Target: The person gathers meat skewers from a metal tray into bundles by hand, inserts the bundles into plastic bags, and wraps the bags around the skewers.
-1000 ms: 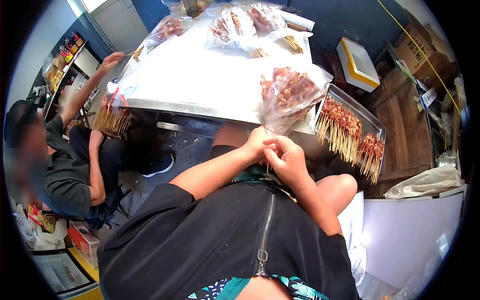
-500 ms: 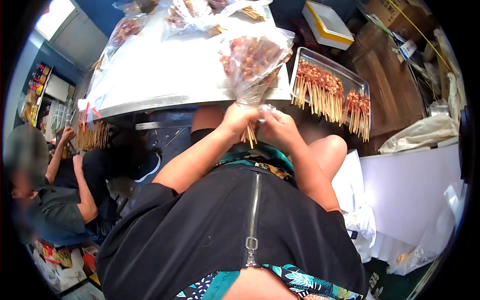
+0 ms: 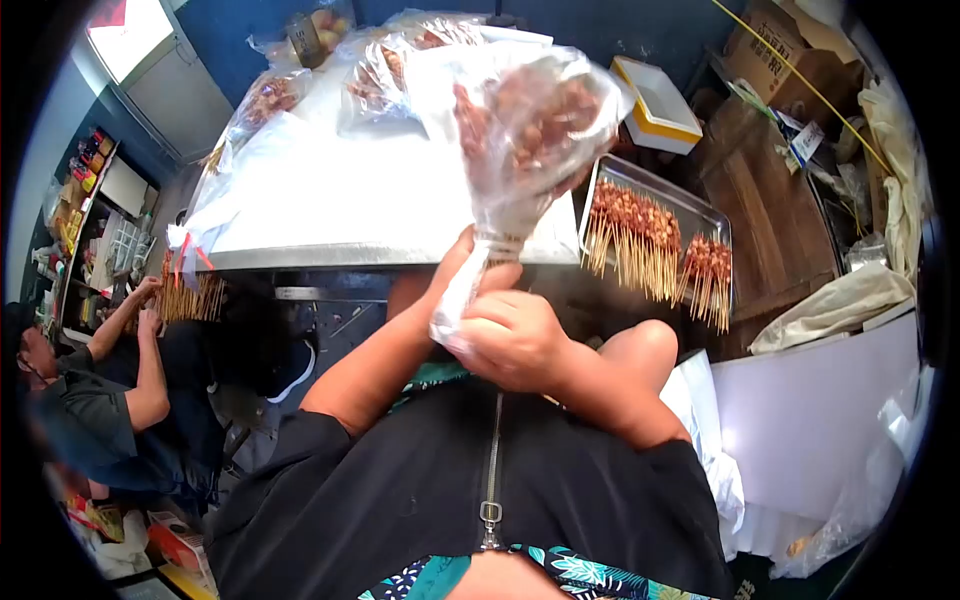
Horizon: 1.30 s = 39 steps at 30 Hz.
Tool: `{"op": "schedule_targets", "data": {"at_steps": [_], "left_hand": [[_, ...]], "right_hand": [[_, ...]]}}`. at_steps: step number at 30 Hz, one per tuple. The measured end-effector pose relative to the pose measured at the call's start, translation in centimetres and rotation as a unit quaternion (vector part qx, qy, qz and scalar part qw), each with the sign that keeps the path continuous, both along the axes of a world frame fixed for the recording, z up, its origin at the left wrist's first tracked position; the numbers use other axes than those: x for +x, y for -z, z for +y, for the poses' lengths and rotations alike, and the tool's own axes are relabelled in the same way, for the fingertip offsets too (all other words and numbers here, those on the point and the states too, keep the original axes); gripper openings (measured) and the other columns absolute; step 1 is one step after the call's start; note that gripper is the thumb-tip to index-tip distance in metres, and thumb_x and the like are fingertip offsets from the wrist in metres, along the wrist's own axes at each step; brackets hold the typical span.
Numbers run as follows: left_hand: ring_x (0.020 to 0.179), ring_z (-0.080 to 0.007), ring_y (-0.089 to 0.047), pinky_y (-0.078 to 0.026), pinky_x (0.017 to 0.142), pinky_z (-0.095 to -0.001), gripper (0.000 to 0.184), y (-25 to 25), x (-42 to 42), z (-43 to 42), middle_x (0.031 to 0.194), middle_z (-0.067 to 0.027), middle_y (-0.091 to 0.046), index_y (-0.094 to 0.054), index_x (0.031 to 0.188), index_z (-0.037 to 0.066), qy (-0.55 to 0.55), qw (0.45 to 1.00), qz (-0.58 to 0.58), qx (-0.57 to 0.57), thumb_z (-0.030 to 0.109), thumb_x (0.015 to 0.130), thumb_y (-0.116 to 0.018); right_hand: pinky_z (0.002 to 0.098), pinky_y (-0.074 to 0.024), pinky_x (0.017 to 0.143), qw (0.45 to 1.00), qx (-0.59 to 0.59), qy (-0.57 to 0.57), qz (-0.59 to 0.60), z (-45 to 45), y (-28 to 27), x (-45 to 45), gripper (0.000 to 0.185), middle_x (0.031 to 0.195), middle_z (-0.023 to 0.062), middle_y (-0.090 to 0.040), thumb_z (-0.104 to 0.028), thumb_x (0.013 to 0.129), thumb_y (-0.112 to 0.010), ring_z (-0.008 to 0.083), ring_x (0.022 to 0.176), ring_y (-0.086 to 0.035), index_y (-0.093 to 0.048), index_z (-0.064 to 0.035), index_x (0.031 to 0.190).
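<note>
In front of me a clear plastic bag of meat skewers (image 3: 530,130) is held up, meat end at the top and its gathered neck below. My left hand (image 3: 454,268) is closed around the neck from behind, partly covered by the plastic. Lower down, my right hand (image 3: 520,342) is a fist on the loose plastic end (image 3: 458,312) of the same bag. To the right, a metal tray (image 3: 708,195) carries rows of meat skewers (image 3: 635,230) with their sticks pointing toward me.
On the white table (image 3: 330,190) lie more bagged skewers (image 3: 385,75). A white and yellow foam box (image 3: 655,100) stands behind the tray. A seated person (image 3: 90,410) at the left handles a bunch of skewers (image 3: 190,298). Brown boards (image 3: 765,220) lie at the right.
The bag has risen closer to me and looks larger. My right hand has moved down and left, across the bag's neck, pulling the plastic end along. My view has tilted up slightly.
</note>
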<state>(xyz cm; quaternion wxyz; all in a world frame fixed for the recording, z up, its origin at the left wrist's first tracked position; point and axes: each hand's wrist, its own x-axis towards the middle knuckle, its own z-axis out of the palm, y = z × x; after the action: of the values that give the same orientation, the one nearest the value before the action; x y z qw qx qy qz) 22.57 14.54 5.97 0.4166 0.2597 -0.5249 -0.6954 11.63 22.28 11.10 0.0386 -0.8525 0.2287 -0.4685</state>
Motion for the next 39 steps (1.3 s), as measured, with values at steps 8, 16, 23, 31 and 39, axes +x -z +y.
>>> {"op": "schedule_targets", "data": {"at_steps": [8, 16, 23, 31, 39], "left_hand": [[0.059, -0.0097, -0.049, -0.04, 0.053, -0.0258, 0.011, -6.9, 0.7, -19.1, 0.066, -0.0012, -0.053, -0.057, 0.076, 0.006, -0.147, 0.978, -0.085, -0.124, 0.015, 0.078, -0.064], [0.065, -0.0166, -0.058, -0.047, 0.058, -0.0318, 0.021, 4.0, -1.0, -34.8, 0.079, -0.0075, -0.061, -0.058, 0.094, -0.001, -0.324, 0.934, -0.152, 0.018, 0.011, 0.079, -0.065], [0.079, -0.0218, -0.059, -0.046, 0.069, -0.035, 0.041, 0.6, -1.6, -30.1, 0.089, -0.0118, -0.061, -0.055, 0.105, -0.007, -0.389, 0.913, -0.119, -0.014, 0.007, 0.069, -0.069], [0.089, -0.0198, -0.055, -0.046, 0.078, -0.0288, 0.081, -0.4, 1.5, -25.8, 0.104, -0.0129, -0.056, -0.028, 0.134, -0.006, -0.439, 0.882, -0.158, -0.073, 0.002, 0.064, -0.067], [0.116, -0.0253, -0.047, -0.039, 0.098, -0.0352, 0.06, 2.8, 4.6, -16.6, 0.13, -0.0195, -0.044, -0.035, 0.135, -0.003, -0.2, 0.932, -0.213, -0.214, 0.008, 0.082, -0.061]], "right_hand": [[0.0332, -0.0464, 0.059, 0.922, 0.317, 0.21, -0.076, 3.5, 6.1, -9.5, 0.011, 0.074, 0.0127, -0.058, -0.007, 0.085, -0.06, 0.0266, 0.066, -0.059, -0.062, -0.003, 0.094], [0.0216, -0.0399, 0.055, 0.876, 0.308, 0.336, -0.16, 6.4, 7.0, -13.5, 0.009, 0.069, 0.0016, -0.056, -0.003, 0.086, -0.059, 0.0087, 0.06, -0.051, -0.064, 0.0003, 0.093], [0.0237, -0.0459, 0.066, 0.858, 0.442, 0.169, -0.2, 8.3, 2.7, -14.1, 0.029, 0.086, 0.0076, -0.064, -0.003, 0.086, -0.059, 0.0151, 0.072, -0.06, -0.057, 0.0034, 0.114], [0.0297, -0.0529, 0.071, 0.851, 0.18, -0.46, -0.177, 11.2, -6.6, -7.8, 0.047, 0.095, 0.0085, -0.066, -0.026, 0.089, -0.06, 0.0258, 0.08, -0.064, -0.05, 0.0037, 0.124], [0.0203, -0.0408, 0.049, 0.744, 0.315, 0.265, -0.526, 15.2, 3.0, -19.1, 0.015, 0.07, 0.0041, -0.06, -0.018, 0.087, -0.062, 0.0083, 0.054, -0.05, -0.062, -0.0034, 0.088]]}}
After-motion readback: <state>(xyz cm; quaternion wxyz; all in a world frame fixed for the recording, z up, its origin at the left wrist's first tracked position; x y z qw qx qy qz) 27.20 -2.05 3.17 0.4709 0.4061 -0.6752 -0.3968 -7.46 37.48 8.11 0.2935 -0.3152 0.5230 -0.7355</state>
